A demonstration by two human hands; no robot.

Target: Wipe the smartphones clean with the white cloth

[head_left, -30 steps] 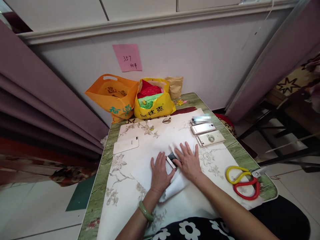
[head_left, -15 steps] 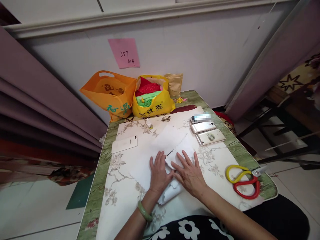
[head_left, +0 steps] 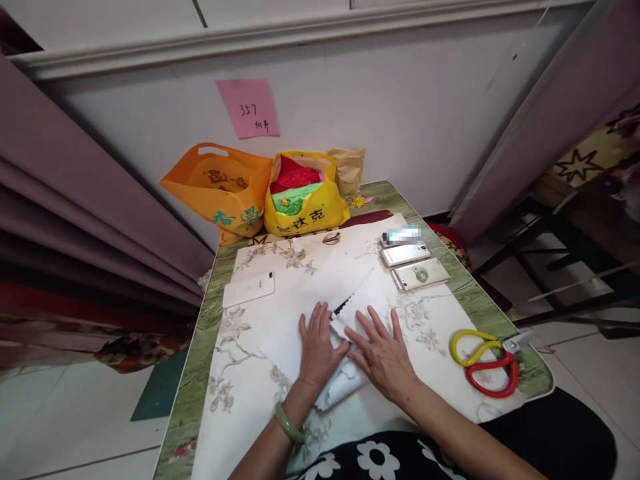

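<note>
My left hand point(head_left: 317, 345) and my right hand point(head_left: 381, 349) lie side by side, fingers stretched flat, pressing on a folded white cloth point(head_left: 363, 300) in the middle of the table. The cloth covers whatever is under it; a thin dark edge shows at its zigzag border between my hands. A green bangle point(head_left: 291, 425) sits on my left wrist. A white phone point(head_left: 249, 289) lies to the left. Three phones lie in a row at the right, the nearest one gold with a ring holder point(head_left: 421, 274).
The table has a floral white mat point(head_left: 240, 373) over a green top. Scissors with yellow and red handles point(head_left: 483, 363) lie near the right edge. An orange bag point(head_left: 220, 190), a yellow bag point(head_left: 305, 200) and a brown pouch point(head_left: 349, 170) stand against the wall. Curtains hang left.
The white cloth has been folded over the dark object that showed between my hands a second ago. Both hands now press flat on the cloth.
</note>
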